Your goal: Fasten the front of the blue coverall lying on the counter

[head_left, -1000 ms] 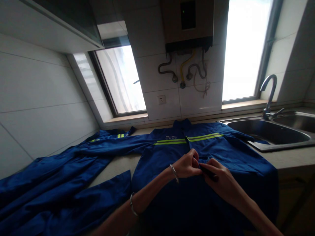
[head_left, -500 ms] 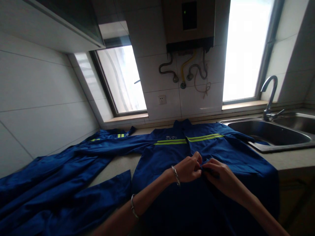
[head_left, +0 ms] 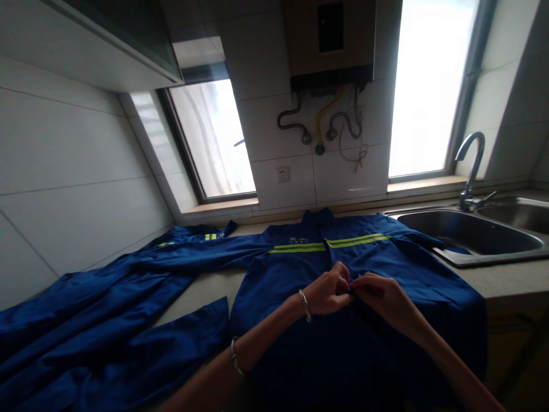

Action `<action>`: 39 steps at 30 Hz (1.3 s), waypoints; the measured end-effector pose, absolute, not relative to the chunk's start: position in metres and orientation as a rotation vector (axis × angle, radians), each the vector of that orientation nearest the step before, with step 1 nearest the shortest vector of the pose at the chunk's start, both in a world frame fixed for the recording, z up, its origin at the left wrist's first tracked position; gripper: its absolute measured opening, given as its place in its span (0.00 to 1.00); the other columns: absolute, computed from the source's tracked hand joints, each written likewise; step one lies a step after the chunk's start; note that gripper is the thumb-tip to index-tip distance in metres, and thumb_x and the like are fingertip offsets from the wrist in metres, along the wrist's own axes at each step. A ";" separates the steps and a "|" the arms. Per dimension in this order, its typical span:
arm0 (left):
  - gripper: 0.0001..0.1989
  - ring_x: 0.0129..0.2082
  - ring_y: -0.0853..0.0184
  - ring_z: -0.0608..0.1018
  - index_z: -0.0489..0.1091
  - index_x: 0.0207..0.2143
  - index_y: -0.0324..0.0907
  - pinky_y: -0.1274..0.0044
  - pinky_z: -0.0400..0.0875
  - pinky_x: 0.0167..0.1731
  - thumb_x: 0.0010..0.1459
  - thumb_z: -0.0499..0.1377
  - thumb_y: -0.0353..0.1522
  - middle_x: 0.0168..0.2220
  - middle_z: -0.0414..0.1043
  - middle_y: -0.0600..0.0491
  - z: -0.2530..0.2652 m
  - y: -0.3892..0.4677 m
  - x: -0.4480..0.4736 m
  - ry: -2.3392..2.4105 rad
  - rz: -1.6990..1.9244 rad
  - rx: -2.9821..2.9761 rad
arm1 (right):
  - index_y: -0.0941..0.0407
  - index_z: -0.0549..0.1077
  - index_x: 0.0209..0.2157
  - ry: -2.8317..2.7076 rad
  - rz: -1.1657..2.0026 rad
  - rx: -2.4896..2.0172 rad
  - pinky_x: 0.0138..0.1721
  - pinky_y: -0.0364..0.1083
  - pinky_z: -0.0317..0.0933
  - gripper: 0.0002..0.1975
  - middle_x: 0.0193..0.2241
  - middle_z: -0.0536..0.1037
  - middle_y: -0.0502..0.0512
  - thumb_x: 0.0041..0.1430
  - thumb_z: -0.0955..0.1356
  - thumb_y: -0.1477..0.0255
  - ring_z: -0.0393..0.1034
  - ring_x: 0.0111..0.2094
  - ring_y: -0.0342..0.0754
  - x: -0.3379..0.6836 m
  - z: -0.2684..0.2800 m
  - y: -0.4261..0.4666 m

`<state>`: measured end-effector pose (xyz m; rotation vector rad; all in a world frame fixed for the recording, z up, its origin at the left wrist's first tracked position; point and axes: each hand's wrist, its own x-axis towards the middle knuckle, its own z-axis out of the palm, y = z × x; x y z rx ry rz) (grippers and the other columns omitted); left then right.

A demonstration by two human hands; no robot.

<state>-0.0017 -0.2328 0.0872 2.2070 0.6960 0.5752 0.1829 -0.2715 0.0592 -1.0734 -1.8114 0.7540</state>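
One blue jacket is spread flat on the counter, its front placket pinched by both hands: the left hand and right hand are closed on the fabric, fingertips meeting. A second garment lies alongside, left. One sink borders the jacket's right sleeve; two windows are seen behind.

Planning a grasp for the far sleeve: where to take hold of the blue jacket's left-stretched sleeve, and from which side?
Take the sleeve at its cuff end, from above. It lies flat on the counter, so pinch the free edge; the wall crowds the left side.
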 end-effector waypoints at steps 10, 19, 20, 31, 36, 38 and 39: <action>0.14 0.21 0.76 0.64 0.56 0.35 0.41 0.83 0.56 0.24 0.49 0.59 0.31 0.22 0.63 0.60 0.074 -0.226 0.007 0.715 0.803 1.646 | 0.57 0.74 0.36 -1.628 0.629 -1.032 0.36 0.44 0.65 0.10 0.34 0.75 0.54 0.57 0.65 0.66 0.71 0.35 0.46 0.176 0.055 -0.272; 0.17 0.26 0.74 0.68 0.53 0.38 0.42 0.82 0.59 0.26 0.48 0.59 0.28 0.28 0.65 0.57 0.078 -0.221 -0.002 0.616 0.775 1.777 | 0.55 0.73 0.40 -1.554 0.700 -0.974 0.42 0.45 0.68 0.13 0.40 0.73 0.56 0.52 0.69 0.69 0.70 0.41 0.48 0.173 0.050 -0.277; 0.17 0.26 0.74 0.68 0.52 0.36 0.42 0.82 0.60 0.26 0.48 0.59 0.27 0.28 0.65 0.57 0.077 -0.221 -0.001 0.630 0.796 1.798 | 0.55 0.73 0.40 -1.552 0.698 -0.965 0.42 0.45 0.68 0.12 0.41 0.72 0.56 0.52 0.69 0.69 0.70 0.41 0.48 0.173 0.050 -0.276; 0.17 0.22 0.74 0.66 0.53 0.33 0.42 0.82 0.57 0.24 0.44 0.59 0.23 0.21 0.65 0.61 0.092 -0.227 -0.005 0.824 0.765 2.150 | 0.54 0.76 0.39 -1.695 0.635 -1.031 0.38 0.44 0.69 0.11 0.41 0.72 0.56 0.53 0.68 0.69 0.71 0.39 0.48 0.175 0.059 -0.273; 0.20 0.21 0.75 0.66 0.51 0.34 0.42 0.82 0.57 0.24 0.42 0.58 0.20 0.19 0.65 0.62 0.082 -0.223 0.000 0.823 0.803 2.063 | 0.54 0.77 0.38 -1.772 0.668 -1.044 0.38 0.44 0.67 0.10 0.40 0.73 0.55 0.52 0.69 0.69 0.71 0.38 0.47 0.179 0.056 -0.270; 0.21 0.21 0.75 0.66 0.51 0.35 0.42 0.83 0.57 0.24 0.42 0.58 0.20 0.20 0.65 0.62 0.079 -0.222 0.001 0.824 0.809 1.993 | 0.54 0.77 0.37 -1.781 0.680 -1.053 0.36 0.44 0.67 0.10 0.39 0.73 0.55 0.52 0.69 0.69 0.71 0.36 0.47 0.181 0.054 -0.269; 0.21 0.21 0.75 0.66 0.51 0.36 0.42 0.83 0.57 0.24 0.42 0.58 0.20 0.21 0.66 0.62 0.078 -0.222 0.001 0.818 0.810 1.958 | 0.54 0.77 0.37 -1.779 0.688 -1.056 0.35 0.44 0.67 0.10 0.38 0.73 0.55 0.52 0.69 0.69 0.70 0.36 0.47 0.182 0.053 -0.269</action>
